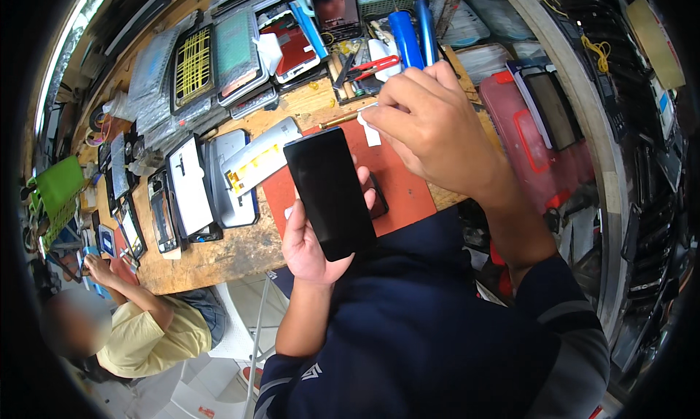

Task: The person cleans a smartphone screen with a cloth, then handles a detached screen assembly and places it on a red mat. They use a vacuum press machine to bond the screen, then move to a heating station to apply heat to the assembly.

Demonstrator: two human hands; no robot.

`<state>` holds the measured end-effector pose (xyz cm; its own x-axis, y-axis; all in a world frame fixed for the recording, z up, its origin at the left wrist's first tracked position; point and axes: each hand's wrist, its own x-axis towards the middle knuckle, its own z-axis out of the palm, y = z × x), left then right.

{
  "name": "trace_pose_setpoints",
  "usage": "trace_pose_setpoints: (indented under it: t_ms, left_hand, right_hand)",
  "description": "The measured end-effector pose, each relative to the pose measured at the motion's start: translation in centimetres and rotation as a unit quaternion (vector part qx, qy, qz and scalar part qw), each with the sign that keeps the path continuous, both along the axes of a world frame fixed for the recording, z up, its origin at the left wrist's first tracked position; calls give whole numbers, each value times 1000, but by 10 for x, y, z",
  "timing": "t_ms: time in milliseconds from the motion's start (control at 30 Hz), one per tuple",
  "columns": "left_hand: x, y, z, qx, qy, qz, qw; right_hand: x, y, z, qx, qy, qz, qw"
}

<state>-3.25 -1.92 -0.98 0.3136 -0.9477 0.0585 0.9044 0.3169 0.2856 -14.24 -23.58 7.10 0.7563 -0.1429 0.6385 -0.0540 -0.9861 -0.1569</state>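
Observation:
My left hand (306,251) grips a smartphone (328,193) with a black screen, its fingertips showing along the right side. Above the phone's top right corner, my right hand (419,127) pinches a small white strip (370,133); a thin brass-coloured tool (340,120) lies just behind. An orange mat (405,209) is under both hands, and a dark object (378,209) is partly hidden behind the phone. Left of the mat are a silver panel with yellow tape (251,157), a white panel (187,186) and an opened dark phone (162,208).
The wooden bench (219,262) carries stacked cases (233,62), red-handled cutters (372,68) and blue cylinders (405,40) at the back. A red plastic box (529,149) stands right. A co-worker in a yellow shirt (153,331) sits lower left, a white stool (237,317) nearby.

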Motion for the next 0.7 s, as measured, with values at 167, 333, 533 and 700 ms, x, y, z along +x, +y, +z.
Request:
trace_pose_setpoints:
  t_ms: [167, 333, 533, 700]
  left_hand:
    - [-2, -3, -3, -15, 5, -4, 1000]
    - [8, 1, -10, -99, 114, -27, 988]
    - [23, -5, -8, -51, 26, 39, 998]
    - [25, -7, -8, -47, 8, -7, 999]
  right_hand:
    - [17, 7, 0, 8, -19, 60, 998]
    - [10, 32, -25, -18, 10, 71, 997]
    - [-41, 88, -34, 74, 92, 172, 978]
    - [-27, 43, -14, 75, 34, 84, 993]
